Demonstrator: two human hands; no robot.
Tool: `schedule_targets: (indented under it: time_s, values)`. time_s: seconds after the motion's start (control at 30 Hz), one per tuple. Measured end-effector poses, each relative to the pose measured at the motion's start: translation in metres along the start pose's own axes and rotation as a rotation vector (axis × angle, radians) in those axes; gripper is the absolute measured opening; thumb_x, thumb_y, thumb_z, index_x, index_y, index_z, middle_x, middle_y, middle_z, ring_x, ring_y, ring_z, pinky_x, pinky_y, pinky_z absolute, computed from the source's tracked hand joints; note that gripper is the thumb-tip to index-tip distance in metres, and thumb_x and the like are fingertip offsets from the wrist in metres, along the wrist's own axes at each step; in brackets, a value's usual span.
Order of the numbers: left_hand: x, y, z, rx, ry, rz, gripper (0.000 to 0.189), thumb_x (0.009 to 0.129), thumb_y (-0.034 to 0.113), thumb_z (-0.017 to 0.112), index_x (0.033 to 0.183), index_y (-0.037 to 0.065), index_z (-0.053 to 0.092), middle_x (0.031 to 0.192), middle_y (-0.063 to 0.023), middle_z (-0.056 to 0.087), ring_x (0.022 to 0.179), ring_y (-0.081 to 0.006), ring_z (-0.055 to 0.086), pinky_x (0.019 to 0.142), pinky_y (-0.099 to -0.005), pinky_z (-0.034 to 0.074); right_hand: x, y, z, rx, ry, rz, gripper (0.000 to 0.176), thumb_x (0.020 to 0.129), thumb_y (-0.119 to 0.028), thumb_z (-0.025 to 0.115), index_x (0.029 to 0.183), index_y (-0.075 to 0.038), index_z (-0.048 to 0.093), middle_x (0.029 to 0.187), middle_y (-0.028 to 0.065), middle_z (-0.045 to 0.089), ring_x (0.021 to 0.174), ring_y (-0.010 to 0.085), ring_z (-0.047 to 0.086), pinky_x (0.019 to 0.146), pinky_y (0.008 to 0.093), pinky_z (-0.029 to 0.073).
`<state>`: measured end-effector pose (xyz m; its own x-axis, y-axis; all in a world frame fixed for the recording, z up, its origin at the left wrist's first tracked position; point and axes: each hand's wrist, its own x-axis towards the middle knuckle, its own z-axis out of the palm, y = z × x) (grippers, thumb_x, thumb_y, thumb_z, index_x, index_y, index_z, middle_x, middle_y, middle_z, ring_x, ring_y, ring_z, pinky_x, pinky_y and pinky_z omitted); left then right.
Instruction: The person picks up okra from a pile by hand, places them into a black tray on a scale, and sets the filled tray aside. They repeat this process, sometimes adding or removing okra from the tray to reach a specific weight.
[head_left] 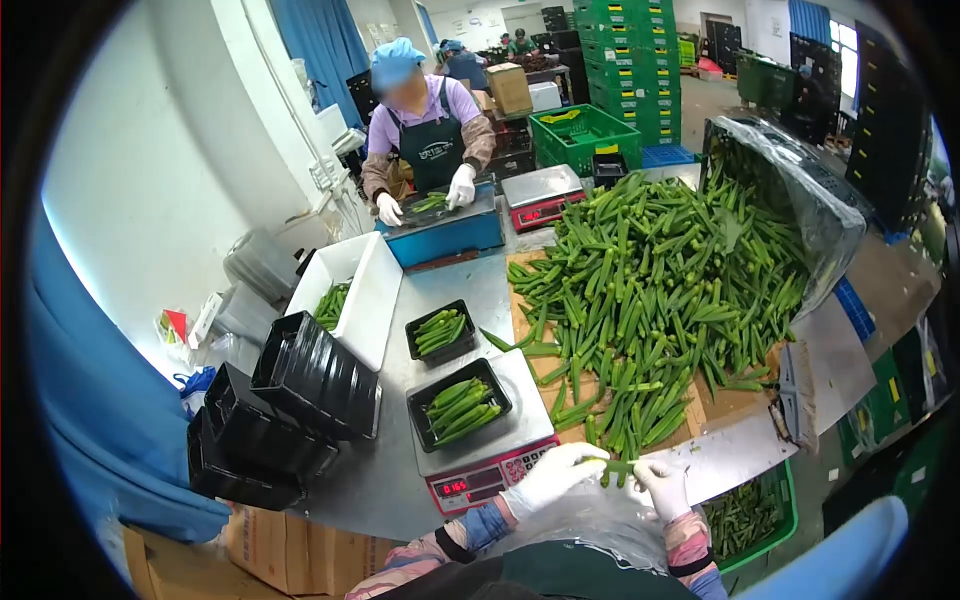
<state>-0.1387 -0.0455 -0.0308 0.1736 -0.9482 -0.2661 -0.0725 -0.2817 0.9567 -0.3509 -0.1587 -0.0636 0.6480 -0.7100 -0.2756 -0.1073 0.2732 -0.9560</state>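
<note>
My left hand (553,478), in a white glove, closes its fingers on green okra (618,468) at the near edge of the okra pile (650,290). My right hand (664,489), also gloved, pinches the other end of the same okra. Left of my hands, a black tray of okra (458,405) rests on a digital scale (492,480) with red lit digits. Just behind it, a second black tray of okra (440,333) sits on the metal table (400,375).
Stacked black trays (318,375) and a white foam box (367,310) line the left side. A co-worker (430,130) handles okra across the table. Another scale (541,195) stands at the back. A green crate (788,515) sits below right.
</note>
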Motion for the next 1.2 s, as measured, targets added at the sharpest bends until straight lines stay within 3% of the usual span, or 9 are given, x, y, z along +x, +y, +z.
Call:
schedule_targets:
  time_s: [0.07,0.17,0.23,0.27,0.4,0.73,0.93,1.1,1.2]
  values:
    - [-0.002,0.010,-0.005,-0.255,-0.041,-0.096,0.036,0.095,0.015,0.066,0.127,-0.002,0.061,0.108,-0.0097,0.068,0.099,-0.0166,0.064,0.083,-0.0298,0.052,0.000,0.000,0.001,0.127,0.021,0.028,0.029,0.099,-0.017,0.062,0.120,0.002,0.067,0.087,0.0048,0.071,0.070,0.0076,0.061,0.061,0.0207,0.047]
    - [-0.004,-0.003,-0.012,0.283,0.215,0.562,0.028,0.101,0.015,0.057,0.123,-0.002,0.061,0.117,-0.0115,0.066,0.101,-0.0154,0.064,0.087,-0.0323,0.052,-0.002,-0.008,-0.003,0.109,0.043,-0.119,0.027,0.101,-0.014,0.058,0.123,0.001,0.065,0.092,0.0059,0.070,0.073,0.0088,0.061,0.066,0.0227,0.052]
    - [0.000,-0.003,-0.012,-0.301,0.114,0.409,0.026,0.102,0.016,0.056,0.124,0.002,0.058,0.113,-0.0095,0.064,0.097,-0.0184,0.064,0.087,-0.0362,0.053,-0.001,-0.002,-0.011,0.054,0.064,-0.123,0.027,0.100,-0.010,0.058,0.124,0.001,0.065,0.094,0.0059,0.070,0.074,0.0084,0.061,0.067,0.0225,0.051]
    - [0.001,0.011,-0.011,-1.060,-0.045,0.086,0.027,0.102,0.019,0.057,0.125,0.005,0.056,0.108,-0.0088,0.063,0.093,-0.0206,0.063,0.087,-0.0389,0.053,-0.003,-0.002,-0.011,0.069,0.092,-0.097,0.027,0.100,-0.009,0.057,0.123,0.002,0.065,0.095,0.0056,0.071,0.074,0.0085,0.061,0.067,0.0219,0.050]
    - [-0.005,0.013,-0.010,-1.120,0.025,0.026,0.026,0.102,0.017,0.056,0.127,0.008,0.055,0.105,-0.0078,0.063,0.090,-0.0200,0.063,0.087,-0.0410,0.054,-0.008,0.003,-0.011,0.057,0.110,-0.055,0.027,0.100,-0.010,0.057,0.122,0.002,0.066,0.094,0.0051,0.071,0.074,0.0079,0.061,0.069,0.0212,0.049]
    - [0.012,0.015,0.017,-0.931,0.091,0.009,0.034,0.101,0.016,0.058,0.132,0.002,0.051,0.108,-0.0104,0.063,0.090,-0.0175,0.063,0.083,-0.0333,0.055,-0.008,0.010,-0.010,0.149,0.163,-0.043,0.029,0.100,-0.014,0.059,0.124,0.000,0.066,0.093,0.0042,0.071,0.073,0.0071,0.060,0.068,0.0207,0.048]
    - [0.037,0.019,0.075,-0.265,-0.314,-0.069,0.052,0.099,0.020,0.061,0.144,0.002,0.043,0.113,-0.0106,0.067,0.094,-0.0136,0.065,0.081,-0.0280,0.052,-0.021,0.013,-0.049,0.111,0.633,0.014,0.031,0.085,-0.028,0.077,0.072,-0.004,0.063,0.063,0.0009,0.057,0.052,0.0091,0.050,0.049,0.0253,0.038]
    - [0.113,-0.044,0.012,-0.527,0.019,-0.181,0.035,0.098,0.026,0.060,0.126,0.005,0.058,0.108,-0.0069,0.071,0.088,-0.0172,0.068,0.077,-0.0315,0.055,-0.085,0.097,-0.189,0.632,0.946,0.110,0.038,0.095,-0.036,0.068,0.117,-0.006,0.061,0.087,-0.0017,0.061,0.068,0.0079,0.052,0.059,0.0239,0.043]
    - [0.162,-0.055,-0.010,-0.363,0.295,-0.106,0.030,0.095,0.020,0.066,0.118,0.003,0.060,0.092,-0.0025,0.066,0.074,-0.0090,0.062,0.064,-0.0224,0.050,-0.117,0.150,-0.231,1.053,1.029,0.016,0.033,0.098,-0.034,0.063,0.120,-0.010,0.057,0.111,-0.0020,0.064,0.084,0.0102,0.055,0.071,0.0285,0.045]
